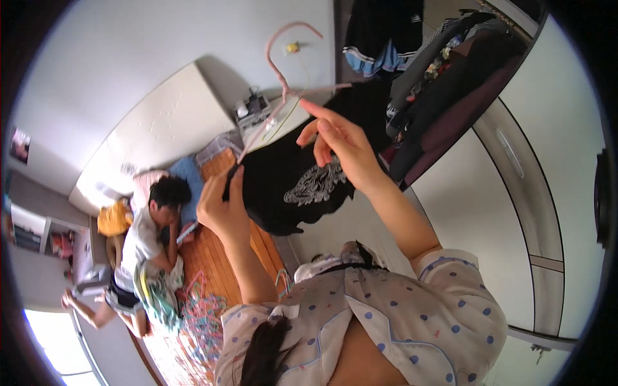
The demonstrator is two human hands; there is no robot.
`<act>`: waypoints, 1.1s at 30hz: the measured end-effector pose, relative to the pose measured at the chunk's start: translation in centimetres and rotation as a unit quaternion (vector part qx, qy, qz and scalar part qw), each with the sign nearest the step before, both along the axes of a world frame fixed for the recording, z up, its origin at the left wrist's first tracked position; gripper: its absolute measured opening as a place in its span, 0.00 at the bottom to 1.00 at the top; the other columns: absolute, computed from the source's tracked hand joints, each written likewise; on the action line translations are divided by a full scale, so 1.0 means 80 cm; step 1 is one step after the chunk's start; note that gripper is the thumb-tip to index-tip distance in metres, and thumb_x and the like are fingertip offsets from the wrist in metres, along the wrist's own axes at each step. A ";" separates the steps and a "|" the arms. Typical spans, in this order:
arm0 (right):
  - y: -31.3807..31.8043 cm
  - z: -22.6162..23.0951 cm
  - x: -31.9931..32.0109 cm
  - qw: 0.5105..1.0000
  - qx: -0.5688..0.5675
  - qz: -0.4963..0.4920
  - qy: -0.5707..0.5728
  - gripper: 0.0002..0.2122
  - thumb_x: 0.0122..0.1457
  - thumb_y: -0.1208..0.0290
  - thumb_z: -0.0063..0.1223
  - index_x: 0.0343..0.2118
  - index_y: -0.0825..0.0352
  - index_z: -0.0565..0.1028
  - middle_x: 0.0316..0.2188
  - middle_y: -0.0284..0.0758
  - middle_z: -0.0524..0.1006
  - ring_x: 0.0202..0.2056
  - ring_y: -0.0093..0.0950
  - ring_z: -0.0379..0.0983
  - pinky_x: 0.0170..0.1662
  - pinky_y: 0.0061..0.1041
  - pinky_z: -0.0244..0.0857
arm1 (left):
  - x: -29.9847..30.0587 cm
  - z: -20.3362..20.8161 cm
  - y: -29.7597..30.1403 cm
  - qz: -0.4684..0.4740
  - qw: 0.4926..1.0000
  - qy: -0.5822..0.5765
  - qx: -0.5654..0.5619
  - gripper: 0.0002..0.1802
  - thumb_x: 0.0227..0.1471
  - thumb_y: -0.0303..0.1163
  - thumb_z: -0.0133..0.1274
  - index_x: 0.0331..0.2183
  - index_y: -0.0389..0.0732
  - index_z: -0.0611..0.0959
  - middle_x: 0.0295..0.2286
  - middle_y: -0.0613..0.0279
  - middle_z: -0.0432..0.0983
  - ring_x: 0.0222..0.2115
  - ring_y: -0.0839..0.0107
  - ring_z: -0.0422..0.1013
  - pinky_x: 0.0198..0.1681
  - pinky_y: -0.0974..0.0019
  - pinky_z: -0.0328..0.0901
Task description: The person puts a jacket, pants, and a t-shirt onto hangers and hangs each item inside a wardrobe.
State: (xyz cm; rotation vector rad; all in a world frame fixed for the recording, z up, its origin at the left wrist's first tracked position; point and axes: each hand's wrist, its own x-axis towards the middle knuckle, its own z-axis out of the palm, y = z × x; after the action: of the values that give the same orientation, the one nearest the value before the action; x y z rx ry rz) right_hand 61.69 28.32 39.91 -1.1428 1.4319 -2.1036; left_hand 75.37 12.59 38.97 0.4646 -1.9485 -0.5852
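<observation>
A pink clothes hanger is up in front of me, hook at the top. A black T-shirt with a pale grey print hangs from it, its far side overlapping dark clothes. My left hand pinches the black fabric at the hanger's lower left end. My right hand is in front of the shirt, index finger stretched toward the hanger's neck and the other fingers loosely bent and apart. Whether that fingertip touches the hanger, I cannot tell.
On the right, an open wardrobe holds hanging clothes beside a white door. At left, another person lies on the bed by a heap of coloured hangers. A pale headboard stands behind.
</observation>
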 end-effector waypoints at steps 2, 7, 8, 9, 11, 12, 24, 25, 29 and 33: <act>-0.012 -0.004 -0.025 1.000 0.002 -0.011 -0.027 0.20 0.64 0.61 0.33 0.55 0.68 0.60 0.30 0.33 0.73 0.19 0.13 0.63 0.23 0.10 0.55 | -0.034 -0.008 -0.004 -0.004 0.999 -0.038 0.000 0.06 0.40 0.26 0.59 0.24 0.34 0.80 0.16 0.57 0.69 0.17 0.66 0.64 0.22 0.69 0.59; -0.014 -0.020 -0.113 0.999 -0.005 0.009 -0.033 0.17 0.64 0.63 0.32 0.46 0.70 0.68 0.26 0.32 0.72 0.19 0.14 0.64 0.22 0.11 0.55 | -0.131 -0.018 0.016 -0.074 0.993 -0.054 -0.078 0.06 0.39 0.27 0.59 0.24 0.37 0.81 0.18 0.58 0.72 0.19 0.63 0.67 0.23 0.66 0.61; -0.012 -0.026 -0.134 0.999 -0.005 0.009 -0.032 0.17 0.64 0.63 0.32 0.44 0.70 0.69 0.24 0.32 0.72 0.19 0.15 0.64 0.22 0.11 0.55 | -0.149 -0.019 0.017 -0.081 0.992 -0.051 -0.078 0.06 0.39 0.27 0.59 0.24 0.37 0.81 0.18 0.58 0.72 0.19 0.63 0.67 0.23 0.66 0.61; -0.009 -0.023 -0.154 1.000 -0.001 0.013 -0.023 0.16 0.64 0.64 0.31 0.41 0.70 0.71 0.23 0.31 0.72 0.18 0.15 0.64 0.22 0.11 0.55 | -0.167 -0.019 0.018 -0.093 0.992 -0.064 -0.060 0.06 0.39 0.27 0.59 0.24 0.37 0.81 0.18 0.58 0.72 0.19 0.63 0.67 0.23 0.66 0.60; -0.001 -0.028 -0.189 0.999 0.008 0.012 -0.038 0.17 0.64 0.63 0.31 0.40 0.70 0.71 0.23 0.32 0.73 0.18 0.14 0.64 0.21 0.11 0.54 | -0.203 -0.019 0.024 -0.105 0.988 -0.096 -0.056 0.06 0.40 0.27 0.58 0.24 0.35 0.80 0.18 0.58 0.71 0.19 0.63 0.66 0.23 0.66 0.60; 0.002 -0.026 -0.209 0.999 0.003 0.015 -0.037 0.18 0.64 0.62 0.30 0.39 0.70 0.72 0.23 0.32 0.73 0.18 0.14 0.64 0.21 0.11 0.54 | -0.215 -0.012 0.028 -0.121 0.985 -0.111 -0.054 0.06 0.40 0.27 0.58 0.25 0.35 0.80 0.19 0.57 0.71 0.20 0.61 0.66 0.24 0.65 0.60; 0.033 0.018 -0.428 1.000 0.009 0.005 0.017 0.17 0.65 0.63 0.30 0.34 0.70 0.71 0.23 0.32 0.74 0.18 0.16 0.65 0.21 0.10 0.56 | -0.405 0.008 0.029 -0.239 0.967 -0.090 0.017 0.06 0.43 0.24 0.52 0.27 0.32 0.77 0.26 0.54 0.75 0.27 0.62 0.69 0.32 0.67 0.62; 0.035 0.022 -0.447 0.999 0.017 -0.007 0.027 0.17 0.65 0.63 0.30 0.34 0.71 0.71 0.23 0.34 0.74 0.19 0.16 0.65 0.22 0.11 0.56 | -0.422 0.003 0.023 -0.241 0.966 -0.086 0.020 0.06 0.43 0.24 0.52 0.27 0.32 0.77 0.26 0.54 0.75 0.27 0.62 0.69 0.32 0.67 0.62; 0.029 0.023 -0.527 0.999 0.020 -0.028 0.021 0.16 0.64 0.63 0.31 0.32 0.69 0.70 0.21 0.33 0.73 0.18 0.15 0.64 0.22 0.11 0.55 | -0.492 -0.023 -0.001 -0.307 0.945 -0.073 0.092 0.10 0.46 0.30 0.51 0.28 0.30 0.78 0.24 0.52 0.75 0.24 0.63 0.70 0.29 0.69 0.62; 0.008 0.033 -0.610 0.994 0.060 -0.087 0.040 0.16 0.64 0.62 0.30 0.31 0.68 0.69 0.21 0.31 0.72 0.18 0.14 0.63 0.22 0.11 0.55 | -0.587 -0.035 -0.028 -0.351 0.930 -0.020 0.107 0.16 0.50 0.36 0.46 0.29 0.30 0.78 0.22 0.51 0.74 0.21 0.60 0.69 0.27 0.67 0.62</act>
State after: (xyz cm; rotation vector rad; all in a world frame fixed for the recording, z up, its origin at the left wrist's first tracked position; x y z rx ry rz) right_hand 12.87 28.94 42.54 -1.1039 1.7277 -2.0727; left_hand 28.38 10.33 36.18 -0.1186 -2.0821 -1.2579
